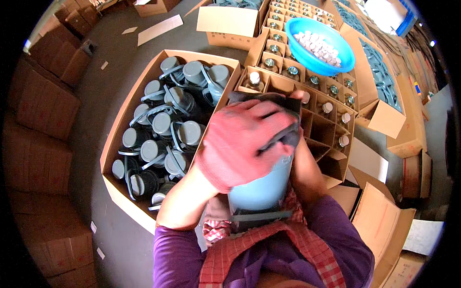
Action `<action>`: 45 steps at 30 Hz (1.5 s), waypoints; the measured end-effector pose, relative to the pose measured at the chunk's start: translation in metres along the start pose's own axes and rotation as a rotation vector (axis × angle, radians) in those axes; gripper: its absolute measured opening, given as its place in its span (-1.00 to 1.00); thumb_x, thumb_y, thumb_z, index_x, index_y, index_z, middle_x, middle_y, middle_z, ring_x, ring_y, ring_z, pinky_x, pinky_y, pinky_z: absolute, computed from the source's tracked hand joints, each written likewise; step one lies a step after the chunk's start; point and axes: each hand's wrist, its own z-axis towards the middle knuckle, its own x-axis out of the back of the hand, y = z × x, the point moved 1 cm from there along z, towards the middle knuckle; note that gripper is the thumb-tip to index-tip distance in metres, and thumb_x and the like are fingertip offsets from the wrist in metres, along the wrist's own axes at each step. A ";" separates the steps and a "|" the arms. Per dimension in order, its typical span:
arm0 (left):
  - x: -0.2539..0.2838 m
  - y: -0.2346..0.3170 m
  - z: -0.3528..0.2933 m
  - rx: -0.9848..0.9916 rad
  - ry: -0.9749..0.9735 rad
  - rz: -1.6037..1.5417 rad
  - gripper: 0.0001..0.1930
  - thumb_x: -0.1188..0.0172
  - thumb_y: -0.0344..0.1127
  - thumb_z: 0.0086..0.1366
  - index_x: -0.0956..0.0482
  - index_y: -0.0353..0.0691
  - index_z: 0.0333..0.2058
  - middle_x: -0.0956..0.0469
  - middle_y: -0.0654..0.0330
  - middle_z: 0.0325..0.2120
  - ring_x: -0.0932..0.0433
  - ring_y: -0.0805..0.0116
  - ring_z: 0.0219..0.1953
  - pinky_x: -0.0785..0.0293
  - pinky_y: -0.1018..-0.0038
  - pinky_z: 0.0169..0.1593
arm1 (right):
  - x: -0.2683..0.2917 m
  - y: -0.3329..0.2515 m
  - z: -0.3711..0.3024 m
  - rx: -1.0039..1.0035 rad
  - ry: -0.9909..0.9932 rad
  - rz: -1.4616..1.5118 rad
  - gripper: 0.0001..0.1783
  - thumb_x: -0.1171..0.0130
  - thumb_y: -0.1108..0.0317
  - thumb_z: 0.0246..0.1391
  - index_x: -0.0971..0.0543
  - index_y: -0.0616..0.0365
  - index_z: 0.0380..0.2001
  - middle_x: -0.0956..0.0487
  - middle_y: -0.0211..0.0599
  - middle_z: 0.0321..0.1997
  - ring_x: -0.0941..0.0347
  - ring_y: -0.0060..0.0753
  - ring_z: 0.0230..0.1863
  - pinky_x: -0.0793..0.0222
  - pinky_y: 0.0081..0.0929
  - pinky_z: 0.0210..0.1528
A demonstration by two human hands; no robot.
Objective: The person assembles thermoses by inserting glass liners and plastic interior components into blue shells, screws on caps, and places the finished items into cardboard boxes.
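Close in front of my body stands a blue-grey vacuum flask, its upper end covered by my hands. My left hand, in a red glove with black fingers, is closed over the top of the flask and slightly blurred. Against the flask's right side, my right hand is closed round it, mostly hidden behind the left glove. Whether a lid lies under the glove cannot be made out. Left of my hands, a carton holds several flasks with grey lids and strap-like handles.
Beyond my hands, a divided carton holds glass bottles, some with white caps. A blue bowl of small white pieces rests on the far compartments. Cartons of blue-grey parts stand at right. Stacked brown boxes line the left.
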 end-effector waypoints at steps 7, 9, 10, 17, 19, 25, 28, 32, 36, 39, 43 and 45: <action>0.013 -0.067 -0.051 -0.034 0.262 -0.661 -0.59 -0.02 0.02 0.17 -0.55 -0.27 -0.41 -0.56 -0.02 -0.36 -0.52 0.15 -0.16 -0.31 0.19 0.06 | -0.049 -0.002 -0.007 0.381 0.013 -1.008 -0.15 0.42 -0.27 0.14 -0.55 0.38 -0.49 -0.57 -0.03 -0.37 -0.46 -0.10 -0.26 -0.30 -0.29 -0.03; -0.018 -0.082 -0.068 0.318 0.515 -0.936 -0.60 0.09 -0.08 0.27 -0.53 -0.30 -0.21 -0.52 0.02 -0.22 -0.45 0.23 -0.06 -0.33 0.36 0.04 | -0.052 -0.015 -0.008 0.614 -0.101 -1.058 -0.19 0.63 -0.06 0.27 -0.48 0.30 -0.65 -0.53 -0.02 -0.54 -0.44 -0.02 -0.39 -0.33 -0.22 -0.13; -0.032 -0.082 -0.085 0.466 0.490 -0.800 -0.62 0.11 -0.15 0.31 -0.47 -0.31 -0.09 -0.47 0.06 -0.11 -0.44 0.26 -0.06 -0.34 0.42 0.04 | -0.069 -0.010 -0.009 0.541 -0.160 -0.869 -0.18 0.56 -0.18 0.22 -0.46 0.27 -0.68 -0.52 -0.08 -0.55 -0.42 -0.10 -0.41 -0.34 -0.25 -0.20; -0.122 -0.052 -0.207 0.744 0.234 -0.917 -0.59 0.05 -0.11 0.30 -0.38 -0.30 -0.02 -0.47 0.12 -0.13 -0.44 0.35 -0.10 -0.35 0.45 0.00 | -0.064 0.002 -0.073 0.373 0.157 -0.874 -0.02 0.15 -0.42 -0.06 -0.16 0.17 0.21 -0.15 -0.10 0.28 -0.04 -0.22 0.30 0.10 -0.23 0.31; -0.102 -0.044 -0.216 0.621 0.190 -0.358 -0.67 0.00 -0.18 0.21 -0.44 -0.25 -0.12 -0.51 0.13 -0.26 -0.48 0.32 -0.18 -0.35 0.39 -0.03 | -0.022 0.005 -0.147 0.061 0.040 -1.038 -0.02 -0.11 -0.27 -0.15 -0.17 0.18 0.21 -0.16 -0.15 0.28 -0.03 -0.24 0.30 0.07 -0.26 0.30; -0.092 -0.033 -0.232 0.878 0.183 0.354 -0.85 -0.05 -0.22 -0.03 -0.45 -0.15 -0.52 -0.47 0.20 -0.54 -0.48 0.20 -0.34 -0.34 0.34 -0.19 | -0.057 0.023 -0.213 0.259 0.041 -2.051 -0.13 -0.42 0.03 -0.39 -0.34 0.12 0.04 -0.43 -0.14 -0.05 -0.30 -0.07 0.03 -0.23 -0.18 0.03; -0.083 -0.050 -0.231 1.002 0.185 0.284 -0.83 -0.04 -0.21 0.06 -0.46 -0.17 -0.53 -0.50 0.22 -0.56 -0.48 0.29 -0.42 -0.37 0.40 -0.27 | -0.049 0.030 -0.197 0.269 0.009 -2.139 -0.26 -0.41 0.01 -0.37 -0.39 0.11 -0.10 -0.43 -0.13 -0.19 -0.34 0.02 -0.11 -0.24 -0.12 -0.03; -0.045 -0.080 -0.203 1.314 0.850 -0.673 -0.81 -0.04 -0.29 0.17 -0.46 -0.22 -0.26 -0.51 0.15 -0.39 -0.48 0.33 -0.39 -0.44 0.43 -0.32 | -0.054 0.036 -0.163 0.062 0.145 -2.108 -0.49 -0.41 0.09 -0.36 -0.46 0.14 -0.36 -0.46 -0.18 -0.34 -0.39 -0.05 -0.23 -0.32 -0.22 -0.13; -0.013 -0.118 -0.179 1.046 0.884 -0.714 -0.40 -0.18 -0.39 0.12 -0.22 -0.17 0.16 -0.40 0.11 -0.05 -0.48 0.29 -0.26 -0.49 0.45 -0.23 | -0.090 0.011 -0.093 0.002 0.537 -1.247 -0.67 -0.28 0.22 -0.17 -0.51 0.15 -0.32 -0.51 -0.43 -0.42 -0.42 -0.49 -0.33 -0.34 -0.48 -0.23; -0.002 -0.124 -0.141 0.766 0.499 -0.513 -0.31 -0.28 -0.25 0.04 -0.22 -0.20 0.16 -0.38 0.06 0.01 -0.41 0.29 -0.01 -0.35 0.47 0.02 | -0.121 -0.021 -0.023 0.228 0.664 -1.198 -0.63 -0.25 0.19 -0.13 -0.53 0.16 -0.25 -0.53 -0.43 -0.36 -0.43 -0.50 -0.36 -0.34 -0.51 -0.18; -0.007 -0.133 -0.095 0.689 0.376 0.115 -0.15 -0.39 -0.14 -0.14 -0.21 -0.20 0.14 -0.31 -0.08 0.06 -0.34 0.04 0.07 -0.27 0.33 0.12 | -0.108 -0.076 0.065 0.319 0.093 -1.504 -0.69 -0.15 0.20 -0.02 -0.53 0.17 -0.24 -0.52 -0.36 -0.34 -0.43 -0.53 -0.32 -0.33 -0.55 -0.18; -0.001 -0.155 -0.090 0.925 0.318 0.198 -0.25 -0.34 -0.17 -0.09 -0.25 -0.12 0.12 -0.38 -0.06 -0.02 -0.40 -0.01 -0.02 -0.35 0.27 0.02 | -0.111 -0.060 0.108 0.176 -0.115 -1.559 -0.72 -0.09 0.20 0.05 -0.52 0.16 -0.26 -0.52 -0.31 -0.35 -0.45 -0.54 -0.32 -0.35 -0.54 -0.24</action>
